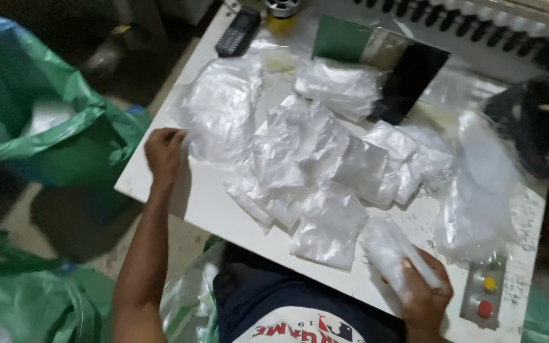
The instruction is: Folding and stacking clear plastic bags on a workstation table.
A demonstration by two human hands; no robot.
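The left hand (165,151) curls its fingers, pinching the edge of a flat clear plastic bag (220,108) lying just right of them on the white worktable (204,203). The right hand (424,295) wraps its fingers around a rolled clear plastic packet (392,251) at the table's near edge. A heap of crumpled clear bags (316,171) lies between the hands.

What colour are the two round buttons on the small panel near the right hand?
Yellow and red, on the grey panel; head view.

Dim, soft focus, dark corners
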